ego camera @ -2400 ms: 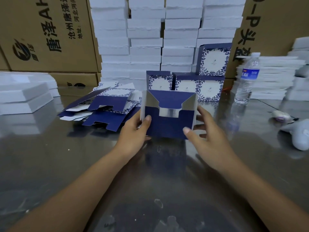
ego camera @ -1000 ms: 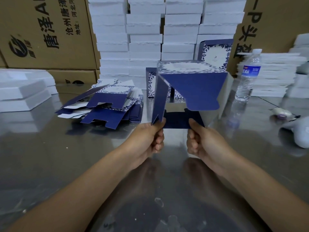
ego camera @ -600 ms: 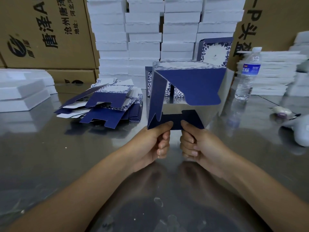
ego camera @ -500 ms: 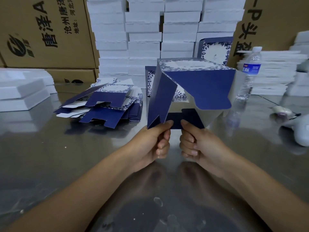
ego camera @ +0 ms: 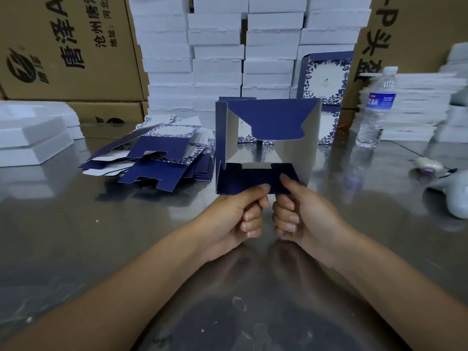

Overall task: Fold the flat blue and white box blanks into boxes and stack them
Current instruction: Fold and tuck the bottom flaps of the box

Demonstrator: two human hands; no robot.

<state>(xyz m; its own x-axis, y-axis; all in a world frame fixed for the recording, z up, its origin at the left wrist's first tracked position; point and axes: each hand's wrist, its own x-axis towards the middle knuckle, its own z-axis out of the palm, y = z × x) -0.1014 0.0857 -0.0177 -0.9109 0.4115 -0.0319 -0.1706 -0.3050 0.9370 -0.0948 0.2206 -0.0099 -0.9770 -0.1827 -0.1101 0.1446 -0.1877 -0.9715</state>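
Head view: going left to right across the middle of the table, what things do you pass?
White trays → flat blanks → half-folded box → water bottle → white handheld device

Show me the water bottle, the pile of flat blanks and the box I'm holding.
bottle [ego camera: 378, 102]: head view, on its blue label.
blanks [ego camera: 162, 144]: head view, on the top blank's blue panel.
box [ego camera: 276, 117]: head view, on its upper blue flap.
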